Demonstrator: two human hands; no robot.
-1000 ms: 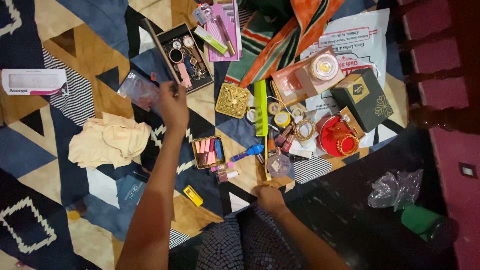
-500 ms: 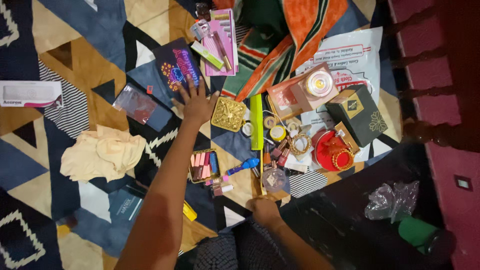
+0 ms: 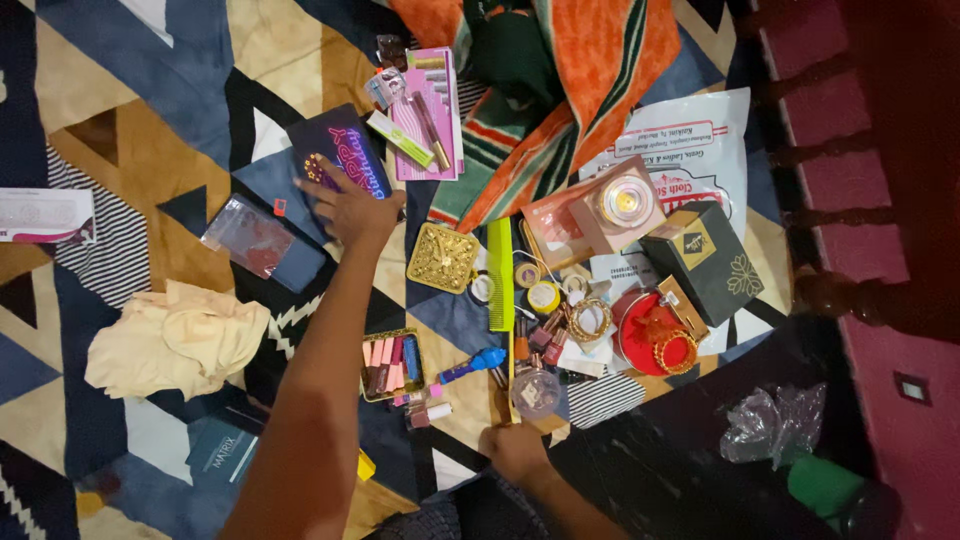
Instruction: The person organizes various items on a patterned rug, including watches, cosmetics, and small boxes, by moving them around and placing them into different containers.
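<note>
From my feed, warm indoor light falls evenly on the patterned blanket; right of it the floor goes dark. Slight motion blur softens everything, edges especially.

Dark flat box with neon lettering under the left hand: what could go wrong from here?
1. The left hand rests flat on the dark flat box with neon lettering; sliding it could shove the pink card of cosmetic tools beside it.
2. The forearm spans the small tray of pink sticks; lowering it may scatter them.
</note>
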